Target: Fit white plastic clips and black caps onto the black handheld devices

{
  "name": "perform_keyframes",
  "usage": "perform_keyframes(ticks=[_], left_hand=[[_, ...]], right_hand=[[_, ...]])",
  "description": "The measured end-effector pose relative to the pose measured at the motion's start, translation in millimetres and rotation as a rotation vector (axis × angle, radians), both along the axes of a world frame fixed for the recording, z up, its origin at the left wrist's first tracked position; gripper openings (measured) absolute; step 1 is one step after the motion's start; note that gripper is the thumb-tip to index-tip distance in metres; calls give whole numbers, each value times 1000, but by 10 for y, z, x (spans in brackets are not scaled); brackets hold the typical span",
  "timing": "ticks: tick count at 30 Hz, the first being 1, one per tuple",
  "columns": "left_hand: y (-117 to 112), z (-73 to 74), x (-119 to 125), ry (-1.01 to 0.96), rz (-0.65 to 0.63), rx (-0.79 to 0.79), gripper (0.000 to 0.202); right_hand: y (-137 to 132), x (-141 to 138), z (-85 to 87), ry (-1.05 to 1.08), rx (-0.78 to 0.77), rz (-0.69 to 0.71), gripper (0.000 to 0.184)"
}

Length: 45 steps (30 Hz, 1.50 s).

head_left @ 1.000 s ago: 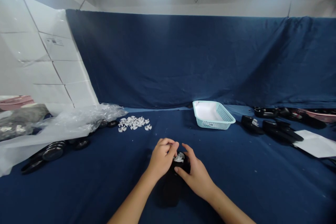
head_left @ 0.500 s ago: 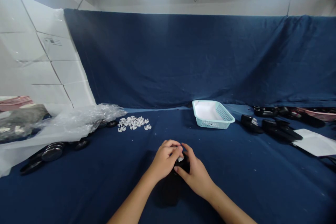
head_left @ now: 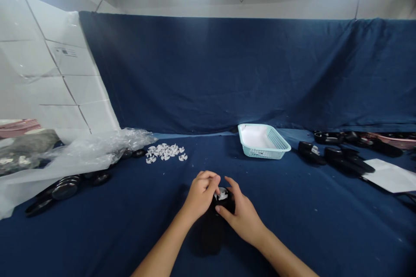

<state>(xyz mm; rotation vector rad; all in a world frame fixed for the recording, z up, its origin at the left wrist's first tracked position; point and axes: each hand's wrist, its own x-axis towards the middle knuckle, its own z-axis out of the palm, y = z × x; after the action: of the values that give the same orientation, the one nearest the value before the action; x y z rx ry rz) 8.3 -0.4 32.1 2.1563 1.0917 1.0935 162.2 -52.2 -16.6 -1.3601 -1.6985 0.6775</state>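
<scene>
A black housing [head_left: 211, 238] lies on the blue cloth in front of me, with a rounded far end and a long body towards me. A small white plastic piece [head_left: 222, 193] sits in the round opening at its far end. My right hand [head_left: 244, 217] grips this end from the right, thumb on the near side and fingers around the far side. My left hand [head_left: 202, 194] is at the opening's left edge, its fingers curled and thumb pressed against them. A fingertip comes down at the white piece; whether the fingers pinch anything is hidden.
Loose white pieces [head_left: 163, 151] lie in a pile ahead left. A pale blue basket [head_left: 266, 154] stands ahead right. Black parts [head_left: 344, 161] and a white sheet [head_left: 390, 175] lie right. Round black parts [head_left: 66, 188] and plastic wrap [head_left: 91, 153] lie left.
My left hand has drawn back slightly to the left and up, uncovering more of the white piece in the opening. My right hand and the black housing have stayed in place.
</scene>
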Motion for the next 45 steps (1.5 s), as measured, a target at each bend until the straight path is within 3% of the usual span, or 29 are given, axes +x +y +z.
perform_keyframes(ticks=[20,39,45], left_hand=[[61,-39,-26,1,20,-50,46],[-28,9,21,15,-159,-111,40],[22,-4,-17,-42,-101,-116,49]], right_hand=[[6,4,-1,-3,-17,-1,74],[14,8,-12,24,-9,14,74],[-1,8,0,1,-26,-4,75]])
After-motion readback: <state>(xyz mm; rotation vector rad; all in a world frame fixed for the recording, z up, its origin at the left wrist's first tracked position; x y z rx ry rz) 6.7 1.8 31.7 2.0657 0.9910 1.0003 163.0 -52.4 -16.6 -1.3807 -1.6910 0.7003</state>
